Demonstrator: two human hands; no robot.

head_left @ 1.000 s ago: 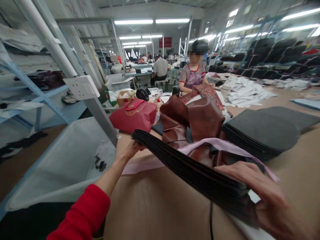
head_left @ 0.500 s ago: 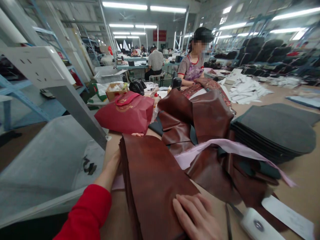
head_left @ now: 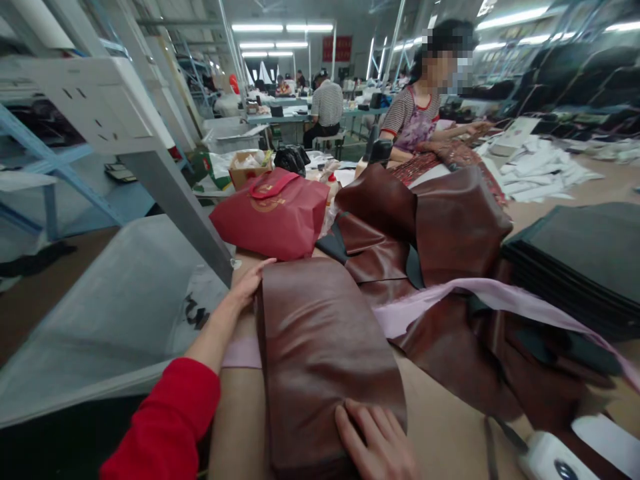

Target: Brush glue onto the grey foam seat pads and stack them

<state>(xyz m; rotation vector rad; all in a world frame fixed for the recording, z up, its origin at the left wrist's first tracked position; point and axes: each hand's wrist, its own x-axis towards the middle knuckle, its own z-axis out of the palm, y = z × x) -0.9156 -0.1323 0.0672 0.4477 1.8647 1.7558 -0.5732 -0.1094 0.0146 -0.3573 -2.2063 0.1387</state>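
Note:
A stack of brown leather-like pieces (head_left: 325, 333) lies in front of me, its top sheet rippled. My left hand (head_left: 250, 283) is at the stack's far left edge, fingers stretched along it, part of them behind the corner. On the near right part of the top sheet rests my right hand (head_left: 375, 437), fingers lightly bent and pressing on the surface, with the wrist cut off by the frame. Loose brown leather sheets (head_left: 455, 230) are heaped to the right, crossed by a pale pink strip (head_left: 480, 287).
A red bag (head_left: 273, 213) stands beyond the stack. Dark cut pieces (head_left: 590, 247) are piled at right. A white device (head_left: 555, 457) with a cable lies near right. A grey post (head_left: 175, 207) with a socket box and a whitish bin (head_left: 115, 300) are left. A co-worker (head_left: 420, 100) handles patterned material.
The view has shifted, so the scene sits further right. My left hand has come round the stack's far left corner with its fingers showing. The smooth top sheet is now rippled.

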